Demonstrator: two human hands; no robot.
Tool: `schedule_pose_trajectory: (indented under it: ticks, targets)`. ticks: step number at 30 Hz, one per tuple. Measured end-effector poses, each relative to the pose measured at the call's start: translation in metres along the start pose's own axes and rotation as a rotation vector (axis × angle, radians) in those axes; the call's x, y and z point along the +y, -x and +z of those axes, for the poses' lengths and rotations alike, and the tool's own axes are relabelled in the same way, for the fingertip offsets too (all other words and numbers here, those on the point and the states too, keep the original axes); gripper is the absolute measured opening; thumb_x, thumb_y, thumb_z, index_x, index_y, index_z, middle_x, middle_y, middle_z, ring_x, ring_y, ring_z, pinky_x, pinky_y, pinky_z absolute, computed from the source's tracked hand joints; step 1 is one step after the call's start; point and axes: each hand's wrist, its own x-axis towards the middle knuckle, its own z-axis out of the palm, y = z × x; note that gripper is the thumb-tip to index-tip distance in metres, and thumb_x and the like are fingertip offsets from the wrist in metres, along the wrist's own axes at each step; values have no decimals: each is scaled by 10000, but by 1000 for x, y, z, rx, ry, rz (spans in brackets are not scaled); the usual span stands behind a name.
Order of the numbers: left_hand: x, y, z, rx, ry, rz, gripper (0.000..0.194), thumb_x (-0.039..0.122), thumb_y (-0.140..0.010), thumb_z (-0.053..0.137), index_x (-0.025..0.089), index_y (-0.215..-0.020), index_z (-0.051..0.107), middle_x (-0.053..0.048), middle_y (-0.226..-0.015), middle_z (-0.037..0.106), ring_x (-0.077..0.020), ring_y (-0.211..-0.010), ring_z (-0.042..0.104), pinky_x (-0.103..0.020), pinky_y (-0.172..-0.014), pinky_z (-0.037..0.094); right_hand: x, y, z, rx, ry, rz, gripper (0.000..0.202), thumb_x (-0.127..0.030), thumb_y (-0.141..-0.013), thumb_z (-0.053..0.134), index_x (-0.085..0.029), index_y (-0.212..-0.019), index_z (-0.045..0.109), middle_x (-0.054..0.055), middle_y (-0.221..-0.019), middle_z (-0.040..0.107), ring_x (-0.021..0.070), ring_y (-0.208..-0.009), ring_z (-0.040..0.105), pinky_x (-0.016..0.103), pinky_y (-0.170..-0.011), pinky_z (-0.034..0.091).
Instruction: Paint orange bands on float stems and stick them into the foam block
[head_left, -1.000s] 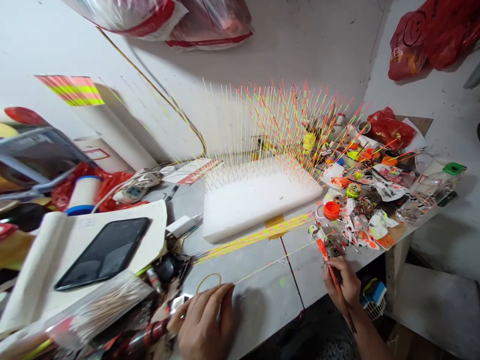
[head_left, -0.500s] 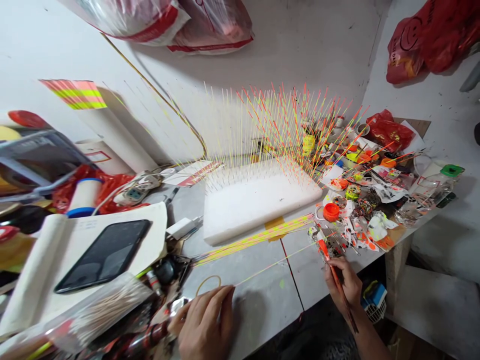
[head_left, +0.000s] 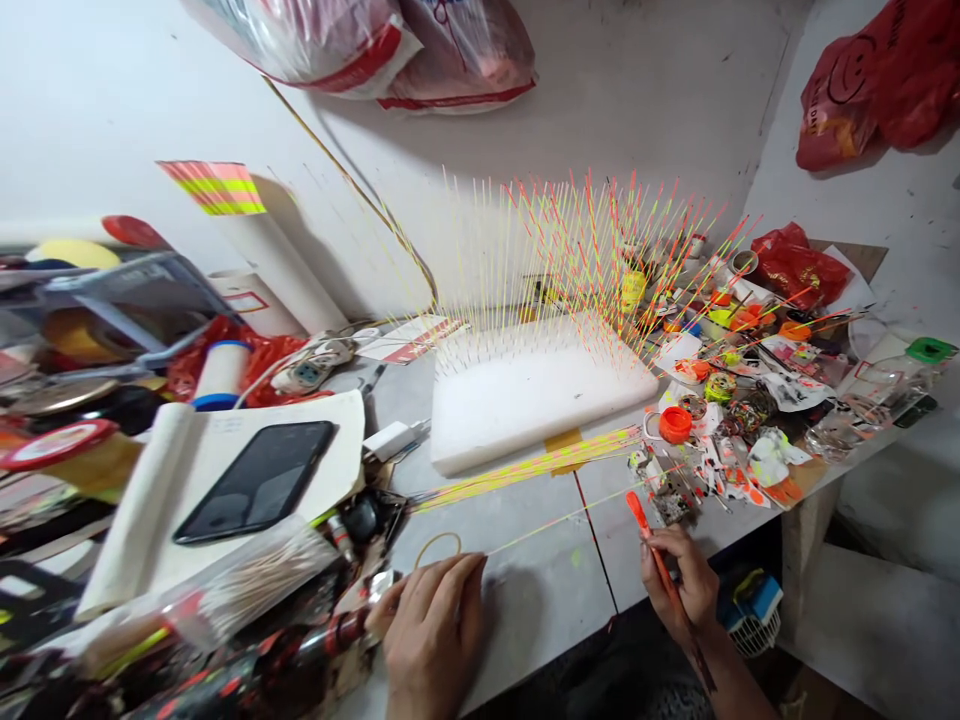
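My left hand (head_left: 435, 630) is closed at the bottom centre, its fingertips pinching the near end of a thin yellow-green stick (head_left: 559, 522) with pinkish marks. My right hand (head_left: 681, 580) grips a brush (head_left: 664, 570) with an orange-red tip, which is close to the stick's far end; whether they touch I cannot tell. Beyond the hands lies a bundle of yellow and pink sticks (head_left: 525, 468). Behind it, a white foam block (head_left: 525, 400) bears many upright thin sticks, yellow-green at left, red and yellow at right. An open orange paint pot (head_left: 675, 424) stands right of the block.
On the left are a phone (head_left: 255, 480) on an open notebook (head_left: 349, 440), a bag of cotton swabs (head_left: 259, 580) and a dark red-stained tool (head_left: 262, 670). Paint-smeared papers, jars and a plastic bottle (head_left: 900, 370) crowd the right. Red bags (head_left: 877, 90) hang above.
The view has turned a little left, so things appear shifted rightward. The brush tip has moved from the paint-stained clutter to beside the thin stick's far end. My left hand keeps its pinch.
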Motion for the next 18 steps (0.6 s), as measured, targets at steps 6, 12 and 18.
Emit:
schedule_pose_trajectory:
  ticks: [6,12,18]
  targets:
    - [1,1,1,6,18,-21,92,165,-943,559,204,-934,641,-4,-790,699,-144,-705,648,-311,-811,391,0,0,-3,-7,14,31,150,-115,-905,603,-215,-1013,634,26,-858,724,135,-741,712,200,-664,594]
    - [1,2,1,7,21,-37,89,166,-933,570,218,-940,641,2,-794,701,-142,-710,652,-307,-812,391,-3,-6,0,-24,23,-6,153,-118,-904,600,-226,-1005,642,23,-839,734,150,-755,730,214,-671,607]
    - [0,4,0,-7,22,-34,92,170,-938,565,217,-951,642,-9,-812,709,-150,-722,659,-320,-819,396,-2,-7,4,-18,66,-28,123,-138,-939,583,-228,-1004,635,23,-816,724,151,-735,725,236,-668,612]
